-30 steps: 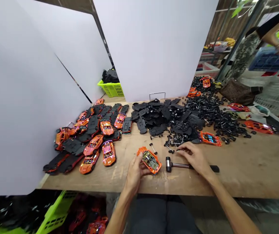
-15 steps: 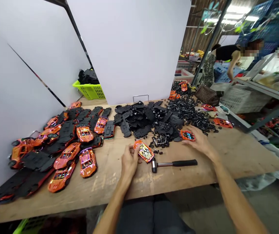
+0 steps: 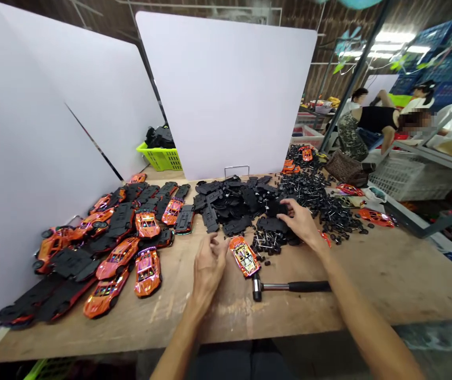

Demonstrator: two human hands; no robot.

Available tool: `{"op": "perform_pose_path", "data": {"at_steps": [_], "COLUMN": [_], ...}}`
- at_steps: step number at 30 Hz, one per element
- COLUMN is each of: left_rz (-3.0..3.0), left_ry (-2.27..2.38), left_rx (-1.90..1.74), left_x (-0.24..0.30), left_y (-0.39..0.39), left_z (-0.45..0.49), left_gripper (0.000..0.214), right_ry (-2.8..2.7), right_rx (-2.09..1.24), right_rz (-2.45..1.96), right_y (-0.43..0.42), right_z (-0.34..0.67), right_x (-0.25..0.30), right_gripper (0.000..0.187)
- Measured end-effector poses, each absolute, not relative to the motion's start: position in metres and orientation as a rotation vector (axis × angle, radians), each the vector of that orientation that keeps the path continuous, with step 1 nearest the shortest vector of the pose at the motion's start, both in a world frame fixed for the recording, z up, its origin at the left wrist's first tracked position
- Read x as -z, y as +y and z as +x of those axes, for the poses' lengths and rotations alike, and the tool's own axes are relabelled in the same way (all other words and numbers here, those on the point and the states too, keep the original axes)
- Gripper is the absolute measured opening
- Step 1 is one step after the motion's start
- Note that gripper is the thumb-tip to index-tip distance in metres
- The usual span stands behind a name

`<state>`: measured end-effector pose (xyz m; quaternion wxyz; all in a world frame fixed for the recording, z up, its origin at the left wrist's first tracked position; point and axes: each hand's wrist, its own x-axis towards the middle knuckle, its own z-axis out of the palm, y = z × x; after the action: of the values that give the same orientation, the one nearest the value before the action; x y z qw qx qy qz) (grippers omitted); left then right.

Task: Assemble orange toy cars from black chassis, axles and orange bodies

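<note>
An orange toy car body (image 3: 244,257) lies on the bench with its pale interior facing up. Just left of it is my left hand (image 3: 210,259), holding nothing, its fingers loosely bent and apart. My right hand (image 3: 299,220) reaches into the pile of black plastic car chassis (image 3: 236,200), thumb and fingers pinching one black chassis (image 3: 273,208) at the pile's right side. Below that hand, a heap of wheel axles (image 3: 267,240) sits by the car body. A small hammer (image 3: 289,286) lies in front, its head close to the body. Part of another orange body (image 3: 325,239) shows behind my right wrist.
Several orange cars (image 3: 147,272) and upturned black chassis crowd the left of the bench. More axles and wheels (image 3: 308,184) spread at the back right. A white panel (image 3: 226,100) stands behind, with a green basket (image 3: 160,157) beside it. People work at the far right.
My left hand has let go of the orange car body. My right hand has left the other orange body and moved to the black chassis pile. The view has tilted up.
</note>
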<state>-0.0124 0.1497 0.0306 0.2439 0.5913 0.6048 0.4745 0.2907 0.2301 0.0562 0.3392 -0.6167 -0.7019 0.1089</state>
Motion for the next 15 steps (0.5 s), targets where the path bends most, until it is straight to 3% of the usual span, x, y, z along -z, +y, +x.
{"op": "perform_pose_path", "data": {"at_steps": [4,8,12,15], "left_rz": [1.859,1.872,1.270,0.877], "left_ry": [1.284,1.006,1.067,1.087], "left_rx": [-1.366,-1.017,-1.080,-1.098], "left_x": [-0.070,-0.099,-0.089,-0.065], "left_y": [0.168,0.173,0.146,0.115], "left_z": [0.000,0.013,-0.005,-0.028], "left_gripper": [0.062,0.026,0.037,0.065], "right_ry": [-1.999,-2.142,-2.133,-2.256], "right_rx": [-0.500,-0.655,-0.425,-0.318], "right_rz": [-1.282,-1.115,-1.258,-1.320], "right_y": [0.197,0.170,0.162,0.157], "right_z": [0.276,0.247,0.250,0.262], "right_x": [-0.108,-0.139,-0.103,-0.056], "right_gripper": [0.042,0.044,0.020,0.010]}}
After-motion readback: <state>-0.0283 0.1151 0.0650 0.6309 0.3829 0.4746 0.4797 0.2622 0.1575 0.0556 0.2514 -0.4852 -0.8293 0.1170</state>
